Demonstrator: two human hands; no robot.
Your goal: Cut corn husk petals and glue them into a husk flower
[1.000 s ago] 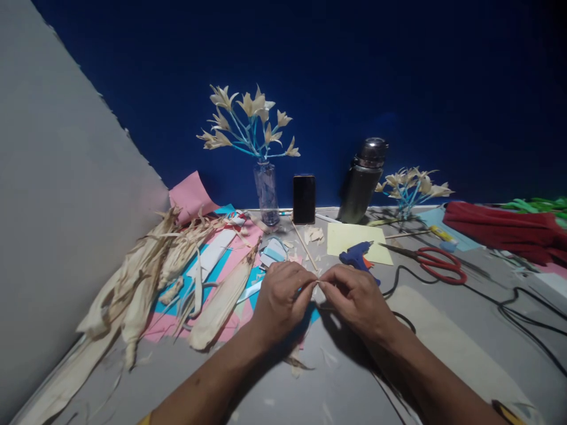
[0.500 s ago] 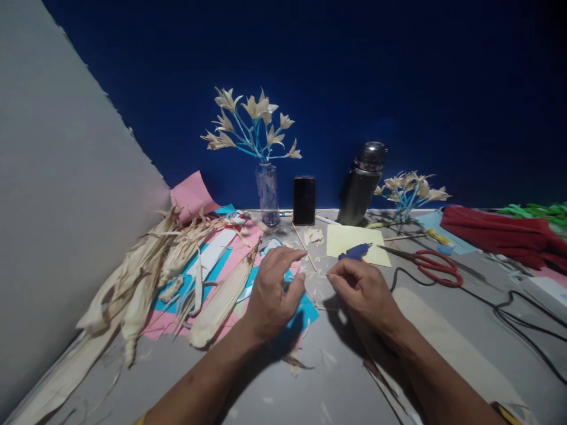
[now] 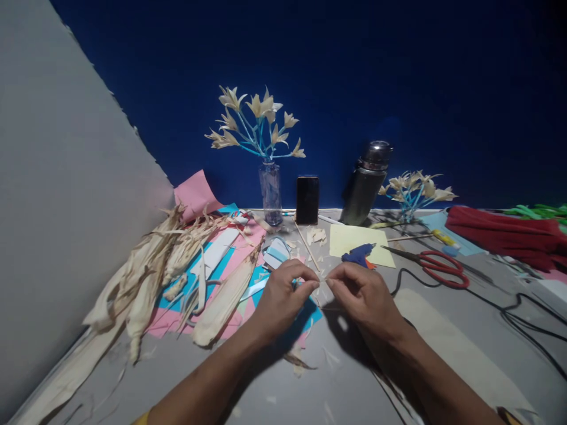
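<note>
My left hand [image 3: 283, 292] and my right hand [image 3: 361, 295] meet fingertip to fingertip above the grey table [image 3: 443, 342]. Both pinch a thin pale strip [image 3: 322, 283], too small to name with certainty. Under the left hand lies blue paper [image 3: 305, 313]. A pile of dried corn husks [image 3: 155, 265] spreads to the left over pink and blue sheets. A blue glue gun [image 3: 358, 255] rests just beyond my right hand on a yellow sheet [image 3: 349, 239].
Red-handled scissors [image 3: 438, 265] and black cables [image 3: 518, 307] lie to the right. At the back stand a bottle of husk flowers [image 3: 271, 189], a phone [image 3: 307, 199], a steel flask [image 3: 367, 183], another flower bunch [image 3: 414, 189]. Red cloth [image 3: 505, 233] lies far right.
Half a second ago the hands were apart, the left one lifted with fingers loose. Now they have come back together, pinching the strip between them as one second ago.
</note>
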